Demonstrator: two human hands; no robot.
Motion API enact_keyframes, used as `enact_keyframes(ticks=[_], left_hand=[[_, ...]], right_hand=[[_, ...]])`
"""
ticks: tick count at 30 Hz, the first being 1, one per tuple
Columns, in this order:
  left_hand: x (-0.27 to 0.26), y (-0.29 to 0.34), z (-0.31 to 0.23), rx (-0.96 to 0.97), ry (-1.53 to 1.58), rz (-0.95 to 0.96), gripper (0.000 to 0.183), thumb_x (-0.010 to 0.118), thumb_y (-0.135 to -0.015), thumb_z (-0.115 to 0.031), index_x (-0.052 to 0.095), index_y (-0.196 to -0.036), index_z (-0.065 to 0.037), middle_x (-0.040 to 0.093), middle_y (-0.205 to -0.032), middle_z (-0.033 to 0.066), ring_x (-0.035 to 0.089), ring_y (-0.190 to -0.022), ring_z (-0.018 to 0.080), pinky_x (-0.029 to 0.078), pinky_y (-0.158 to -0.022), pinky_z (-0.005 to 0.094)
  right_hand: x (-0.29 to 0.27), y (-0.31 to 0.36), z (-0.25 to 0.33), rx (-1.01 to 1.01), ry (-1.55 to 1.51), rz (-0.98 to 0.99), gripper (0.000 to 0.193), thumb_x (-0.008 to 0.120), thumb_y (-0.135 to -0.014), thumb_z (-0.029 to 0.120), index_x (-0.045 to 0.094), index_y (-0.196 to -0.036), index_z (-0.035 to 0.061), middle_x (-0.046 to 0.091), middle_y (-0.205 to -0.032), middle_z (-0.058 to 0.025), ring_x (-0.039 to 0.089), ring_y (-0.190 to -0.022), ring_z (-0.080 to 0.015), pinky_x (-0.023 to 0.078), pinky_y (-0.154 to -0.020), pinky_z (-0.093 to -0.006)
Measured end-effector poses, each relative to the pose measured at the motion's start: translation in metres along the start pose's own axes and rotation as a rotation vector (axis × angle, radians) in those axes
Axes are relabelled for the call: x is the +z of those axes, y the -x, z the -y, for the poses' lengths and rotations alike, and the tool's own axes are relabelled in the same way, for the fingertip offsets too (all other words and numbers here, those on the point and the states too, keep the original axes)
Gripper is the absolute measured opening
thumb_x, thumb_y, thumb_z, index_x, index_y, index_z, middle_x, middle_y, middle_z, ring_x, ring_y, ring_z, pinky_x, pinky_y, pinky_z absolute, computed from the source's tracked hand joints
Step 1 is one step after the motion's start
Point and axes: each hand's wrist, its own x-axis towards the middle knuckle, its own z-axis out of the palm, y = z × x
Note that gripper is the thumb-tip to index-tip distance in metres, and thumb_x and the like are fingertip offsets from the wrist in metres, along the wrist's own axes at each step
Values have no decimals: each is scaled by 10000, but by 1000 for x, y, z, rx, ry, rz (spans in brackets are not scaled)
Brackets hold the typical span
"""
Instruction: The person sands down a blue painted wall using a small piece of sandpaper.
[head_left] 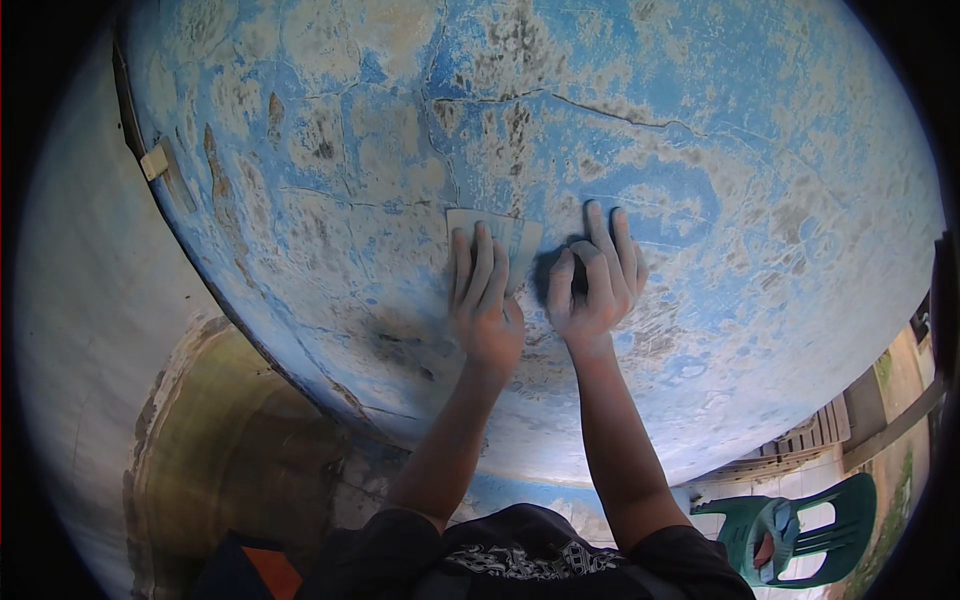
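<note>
Cracked blue-painted wall (640,120) spread ahead, black shirt (500,530) bore white print, green plastic chair (850,512) stood beyond, draped with cloth (772,530), right hand (600,285) touched wall, any grip impossible to tell, left hand (487,300) lay flattened over pale rectangular sheet (524,242) against wall.

We lay the left hand (488,300) flat over a pale rectangular sheet (525,240), against a worn, cracked blue wall (760,330). We set the right hand (605,285) just beside it, two fingers extended upward along the wall, thumb and forefinger bent. At lower right, we note a green plastic chair (851,520) carrying a bluish cloth (774,525).
</note>
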Motion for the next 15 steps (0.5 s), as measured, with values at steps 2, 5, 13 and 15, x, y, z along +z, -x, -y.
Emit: enact_keyframes(ticks=[2, 5, 13, 15], left_hand=[[5, 8, -6, -11, 22, 22, 536, 585, -835, 107, 655, -1367, 96, 545, -1574, 246, 391, -1527, 510, 379, -1206, 606], [8, -19, -11, 19, 11, 0, 547, 576, -805, 116, 662, -1345, 103, 546, -1572, 248, 383, -1532, 508, 369, -1211, 622], [-6, -96, -23, 22, 68, -79, 422, 587, -953, 72, 665, -1368, 81, 577, -1543, 240, 411, -1531, 443, 429, -1195, 526], [-13, -78, -21, -35, 154, -67, 360, 592, -982, 38, 686, -1327, 80, 630, -1469, 247, 500, -1463, 437, 472, -1149, 486]], right_hand=[[-2, 0, 0, -7, -13, 16, 133, 661, -955, 168, 713, -894, 62, 779, -1257, -181, 657, -1322, -398, 422, -1095, -431], [-2, 2, -2, 0, 15, 11, 135, 660, -956, 172, 713, -893, 66, 782, -1257, -168, 661, -1318, -393, 426, -1089, -428], [-6, -4, -2, -2, 4, 16, 119, 662, -943, 182, 731, -896, 98, 785, -1277, -101, 682, -1305, -315, 431, -1081, -395], [-16, -4, -3, 8, -29, 43, 123, 660, -943, 184, 737, -918, 92, 773, -1305, -111, 674, -1313, -326, 426, -1095, -403]])
